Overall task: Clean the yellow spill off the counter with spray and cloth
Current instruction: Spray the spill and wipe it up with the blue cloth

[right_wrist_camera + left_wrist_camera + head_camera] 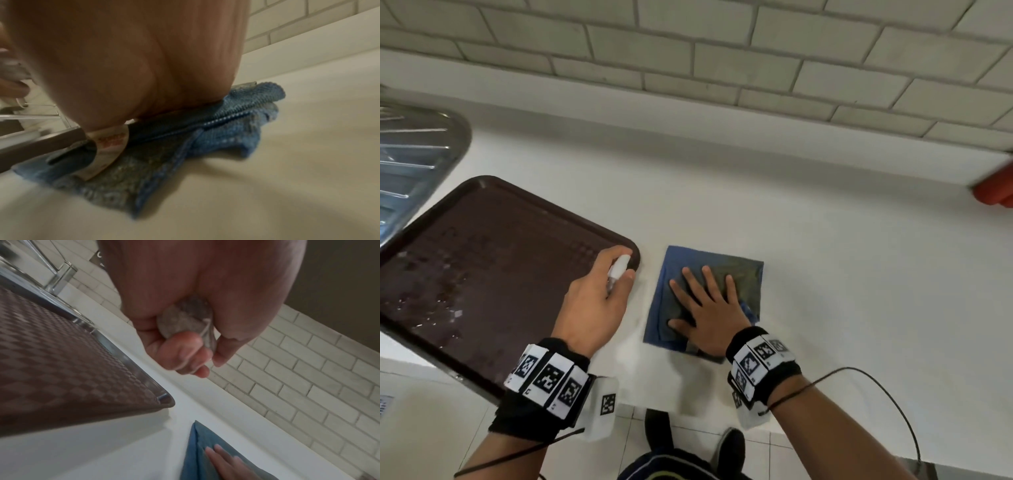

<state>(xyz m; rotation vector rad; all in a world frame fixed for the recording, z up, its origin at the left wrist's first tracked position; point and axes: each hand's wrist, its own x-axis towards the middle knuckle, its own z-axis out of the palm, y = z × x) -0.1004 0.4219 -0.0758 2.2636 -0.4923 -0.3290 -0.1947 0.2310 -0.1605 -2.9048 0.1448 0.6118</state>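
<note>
A folded blue cloth (739, 277) with yellow-green staining lies on the white counter (825, 274). My right hand (703, 308) lies flat on it, fingers spread and pressing down. In the right wrist view the cloth (236, 134) bunches under my palm. My left hand (599, 294) grips a small clear spray bottle (618, 269) with a white top, just left of the cloth, over the corner of a brown tray. The left wrist view shows the bottle's round base (183, 318) inside my curled fingers (185, 353). No yellow spill shows on the bare counter.
A brown textured tray (482, 274) lies at the left, overhanging the counter's front edge. A steel sink drainboard (410, 161) sits at the far left. A white-tiled wall (722, 51) backs the counter. A red object (993, 193) is at the right edge.
</note>
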